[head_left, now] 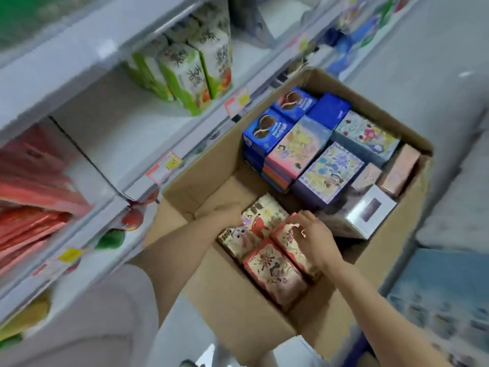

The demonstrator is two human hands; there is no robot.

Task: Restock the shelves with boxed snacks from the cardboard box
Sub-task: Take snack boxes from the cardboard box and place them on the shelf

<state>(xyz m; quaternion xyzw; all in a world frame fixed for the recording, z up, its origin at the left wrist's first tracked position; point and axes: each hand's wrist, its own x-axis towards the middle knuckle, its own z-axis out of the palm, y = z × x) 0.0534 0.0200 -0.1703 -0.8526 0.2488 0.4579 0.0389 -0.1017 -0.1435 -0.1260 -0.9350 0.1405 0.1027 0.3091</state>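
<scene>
An open cardboard box (238, 308) stands on the floor beside the shelves, holding several boxed snacks. Red-and-gold snack boxes (272, 271) fill its near corner. My left hand (227, 211) reaches down at their left side, its fingers hidden behind the boxes. My right hand (312, 237) has curled fingers pinching the top edge of one red-and-gold box (288, 241). Farther back lie blue cookie boxes (267, 131) and pastel illustrated boxes (330, 173). On the shelf (111, 136) to the left stand green-and-white cartons (190, 75).
Red packets (34, 202) lie on the lower left shelf. Price tags (164, 168) line the shelf edges. A silver-white box (370, 210) and pink boxes (399, 170) sit at the carton's right side. Grey floor extends to the right, with another shelf row at top right.
</scene>
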